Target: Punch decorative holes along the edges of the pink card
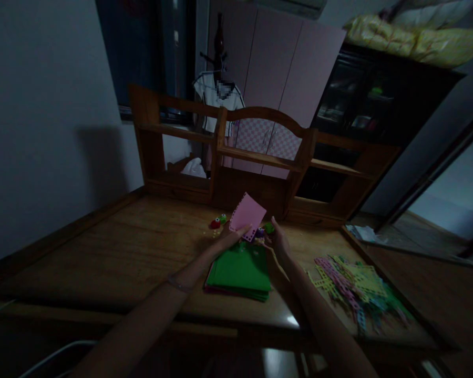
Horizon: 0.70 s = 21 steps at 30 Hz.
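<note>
My left hand is closed on a pink sheet with a row of punched holes along its edges, held tilted above the desk. To its right, my right hand is raised with the thumb side up, apart from the sheet. A thin pale cord runs beside that hand; whether the fingers grip it is unclear in the dim light. Below both hands lies a stack of green sheets. Small red and green pieces with eye-like dots sit behind, partly hidden by the hands.
A pile of punched pink, yellow, green and blue strips lies at the right of the wooden desk. Tiny pale bits are scattered near the red piece. A wooden shelf unit stands along the desk's back edge.
</note>
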Each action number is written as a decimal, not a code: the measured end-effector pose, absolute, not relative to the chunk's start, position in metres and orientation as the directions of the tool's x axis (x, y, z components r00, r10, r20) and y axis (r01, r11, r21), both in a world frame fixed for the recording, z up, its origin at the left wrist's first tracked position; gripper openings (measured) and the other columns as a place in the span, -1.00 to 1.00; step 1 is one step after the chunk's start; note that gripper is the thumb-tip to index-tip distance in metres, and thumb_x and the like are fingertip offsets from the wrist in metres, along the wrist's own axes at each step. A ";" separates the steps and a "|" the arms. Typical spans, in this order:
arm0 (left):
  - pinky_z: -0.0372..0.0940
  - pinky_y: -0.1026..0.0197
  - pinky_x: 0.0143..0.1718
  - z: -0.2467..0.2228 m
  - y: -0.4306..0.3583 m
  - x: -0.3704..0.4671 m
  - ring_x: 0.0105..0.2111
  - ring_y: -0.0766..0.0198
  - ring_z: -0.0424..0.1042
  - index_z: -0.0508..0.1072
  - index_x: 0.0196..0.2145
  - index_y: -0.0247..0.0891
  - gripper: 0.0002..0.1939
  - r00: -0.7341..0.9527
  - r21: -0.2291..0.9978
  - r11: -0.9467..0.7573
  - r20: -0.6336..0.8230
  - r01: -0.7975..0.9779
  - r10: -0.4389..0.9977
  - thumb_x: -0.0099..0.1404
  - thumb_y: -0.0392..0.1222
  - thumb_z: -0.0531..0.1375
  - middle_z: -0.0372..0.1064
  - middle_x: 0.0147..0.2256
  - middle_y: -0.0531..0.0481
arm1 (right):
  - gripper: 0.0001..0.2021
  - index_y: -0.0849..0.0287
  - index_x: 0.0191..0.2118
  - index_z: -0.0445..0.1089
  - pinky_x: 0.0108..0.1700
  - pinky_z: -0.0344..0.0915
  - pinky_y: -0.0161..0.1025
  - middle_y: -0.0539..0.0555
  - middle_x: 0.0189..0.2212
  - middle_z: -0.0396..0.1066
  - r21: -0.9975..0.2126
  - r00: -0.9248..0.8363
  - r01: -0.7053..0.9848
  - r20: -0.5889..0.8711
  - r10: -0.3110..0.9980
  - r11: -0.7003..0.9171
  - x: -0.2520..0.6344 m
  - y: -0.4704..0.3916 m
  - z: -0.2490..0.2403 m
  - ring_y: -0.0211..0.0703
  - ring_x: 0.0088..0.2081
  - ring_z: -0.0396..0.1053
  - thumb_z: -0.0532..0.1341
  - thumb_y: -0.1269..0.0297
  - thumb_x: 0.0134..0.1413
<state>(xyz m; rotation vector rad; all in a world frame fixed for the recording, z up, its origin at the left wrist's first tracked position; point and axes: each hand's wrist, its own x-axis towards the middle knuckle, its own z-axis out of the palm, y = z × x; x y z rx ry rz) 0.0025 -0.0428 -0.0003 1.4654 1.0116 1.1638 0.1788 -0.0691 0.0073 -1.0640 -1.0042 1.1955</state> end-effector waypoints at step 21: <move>0.34 0.22 -0.25 -0.011 -0.031 0.006 -0.25 0.19 0.47 0.51 -0.22 -0.27 -0.56 0.165 0.955 -0.292 0.281 0.049 0.945 0.06 0.10 0.24 0.51 -0.23 -0.10 | -0.45 0.16 -0.58 0.23 -0.67 -0.04 -0.37 -0.11 -0.78 0.05 -0.983 0.108 -0.165 0.059 0.992 0.077 0.189 -0.058 -0.009 -0.38 -0.75 -0.06 0.11 -0.32 -0.08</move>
